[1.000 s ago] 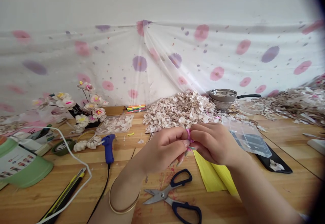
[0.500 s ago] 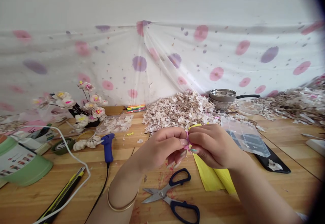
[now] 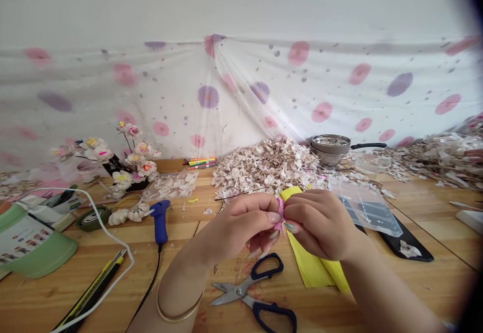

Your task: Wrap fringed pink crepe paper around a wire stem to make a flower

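A small piece of pink paper (image 3: 279, 224) is pinched between my two hands above the table. My left hand (image 3: 247, 222) grips its left side with thumb and forefinger, the other fingers curled below. From the right, my right hand (image 3: 322, 222) pinches it too, fingertips almost touching those of the left. Much of the pink paper is hidden by the fingers. Beneath my right hand lies a folded yellow sheet of crepe paper (image 3: 307, 262). Scissors with dark blue handles (image 3: 241, 290) rest spread apart on the table, just below my hands.
A blue glue gun (image 3: 160, 222) stands left of my hands, its cord running forward. Further left are a green container (image 3: 49, 252) and a white cable. Behind lie a heap of pale petals (image 3: 264, 164), artificial flowers (image 3: 136, 159), metal bowls (image 3: 330, 146) and a plastic compartment box (image 3: 372, 210).
Both hands stay together on the pink paper, shifted very slightly down. A little more of the pink shows between the fingertips. The things on the table have not moved.
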`<action>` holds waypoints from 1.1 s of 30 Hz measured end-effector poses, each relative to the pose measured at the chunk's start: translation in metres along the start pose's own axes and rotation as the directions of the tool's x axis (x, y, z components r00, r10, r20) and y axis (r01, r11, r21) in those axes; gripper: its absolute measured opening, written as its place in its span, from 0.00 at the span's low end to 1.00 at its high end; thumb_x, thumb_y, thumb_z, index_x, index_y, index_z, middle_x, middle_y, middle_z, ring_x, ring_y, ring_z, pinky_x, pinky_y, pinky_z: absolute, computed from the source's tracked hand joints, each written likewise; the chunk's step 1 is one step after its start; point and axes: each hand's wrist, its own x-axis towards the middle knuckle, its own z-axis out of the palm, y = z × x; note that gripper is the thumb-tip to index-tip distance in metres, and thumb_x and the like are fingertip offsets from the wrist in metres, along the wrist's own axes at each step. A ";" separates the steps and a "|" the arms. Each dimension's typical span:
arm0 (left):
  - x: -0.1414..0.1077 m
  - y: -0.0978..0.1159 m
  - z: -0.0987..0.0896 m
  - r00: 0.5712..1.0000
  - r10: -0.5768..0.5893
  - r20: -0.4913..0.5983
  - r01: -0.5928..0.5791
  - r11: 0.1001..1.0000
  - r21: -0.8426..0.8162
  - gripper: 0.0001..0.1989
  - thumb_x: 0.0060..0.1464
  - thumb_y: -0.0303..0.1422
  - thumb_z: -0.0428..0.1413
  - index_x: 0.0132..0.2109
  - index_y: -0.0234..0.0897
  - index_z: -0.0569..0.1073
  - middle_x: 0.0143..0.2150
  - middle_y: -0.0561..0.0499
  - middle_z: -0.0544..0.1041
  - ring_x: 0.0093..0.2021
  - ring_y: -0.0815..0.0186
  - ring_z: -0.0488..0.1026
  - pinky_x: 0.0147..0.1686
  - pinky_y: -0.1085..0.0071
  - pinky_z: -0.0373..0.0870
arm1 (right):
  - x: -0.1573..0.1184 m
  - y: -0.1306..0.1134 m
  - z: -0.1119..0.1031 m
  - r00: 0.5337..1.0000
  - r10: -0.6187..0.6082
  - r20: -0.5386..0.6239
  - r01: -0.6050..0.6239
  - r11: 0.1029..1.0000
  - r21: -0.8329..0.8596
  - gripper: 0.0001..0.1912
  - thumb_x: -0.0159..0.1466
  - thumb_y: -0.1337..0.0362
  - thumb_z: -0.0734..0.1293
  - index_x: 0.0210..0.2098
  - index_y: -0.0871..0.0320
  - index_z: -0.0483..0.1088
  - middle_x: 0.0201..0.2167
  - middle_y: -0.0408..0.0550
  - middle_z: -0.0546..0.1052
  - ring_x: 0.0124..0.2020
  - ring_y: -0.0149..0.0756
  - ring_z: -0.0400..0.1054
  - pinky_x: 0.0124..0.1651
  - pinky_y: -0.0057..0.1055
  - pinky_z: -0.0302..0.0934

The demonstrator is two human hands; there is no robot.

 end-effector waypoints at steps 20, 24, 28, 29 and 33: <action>-0.002 -0.013 0.007 0.978 0.178 -0.108 -0.148 0.958 0.245 0.16 0.68 0.45 0.48 0.36 0.38 0.65 0.27 0.57 0.62 0.26 0.72 0.58 0.26 0.72 0.56 | 0.003 -0.009 0.002 0.943 0.311 -0.123 -0.285 0.940 0.189 0.07 0.69 0.71 0.58 0.35 0.54 0.60 0.20 0.35 0.66 0.18 0.24 0.58 0.23 0.22 0.51; -0.001 -0.013 0.008 0.974 0.192 -0.117 -0.158 0.954 0.254 0.15 0.68 0.44 0.48 0.36 0.38 0.65 0.28 0.57 0.63 0.27 0.72 0.59 0.27 0.72 0.56 | 0.002 -0.009 0.003 0.922 0.369 -0.113 -0.338 0.914 0.224 0.12 0.70 0.69 0.58 0.30 0.54 0.59 0.18 0.35 0.65 0.16 0.24 0.57 0.21 0.23 0.51; 0.000 -0.010 0.009 0.964 0.244 -0.105 -0.193 0.916 0.352 0.15 0.68 0.41 0.47 0.34 0.38 0.64 0.27 0.57 0.63 0.26 0.72 0.58 0.28 0.72 0.57 | 0.002 -0.013 0.009 0.856 0.516 -0.043 -0.450 0.783 0.429 0.18 0.73 0.63 0.58 0.25 0.54 0.57 0.15 0.35 0.62 0.13 0.24 0.55 0.18 0.23 0.49; 0.001 -0.010 0.009 0.960 0.261 -0.103 -0.205 0.903 0.377 0.15 0.69 0.40 0.47 0.34 0.38 0.64 0.27 0.57 0.63 0.26 0.72 0.58 0.28 0.72 0.56 | 0.003 -0.014 0.011 0.833 0.554 -0.014 -0.474 0.726 0.498 0.19 0.73 0.61 0.57 0.24 0.54 0.57 0.14 0.35 0.62 0.13 0.24 0.54 0.17 0.23 0.48; 0.002 -0.010 0.009 0.939 0.331 -0.088 -0.263 0.861 0.436 0.14 0.68 0.38 0.47 0.34 0.38 0.64 0.27 0.56 0.63 0.27 0.72 0.58 0.28 0.72 0.57 | 0.004 -0.021 0.018 0.728 0.670 0.145 -0.535 0.423 0.731 0.23 0.74 0.53 0.56 0.24 0.54 0.57 0.11 0.35 0.61 0.10 0.24 0.53 0.13 0.23 0.44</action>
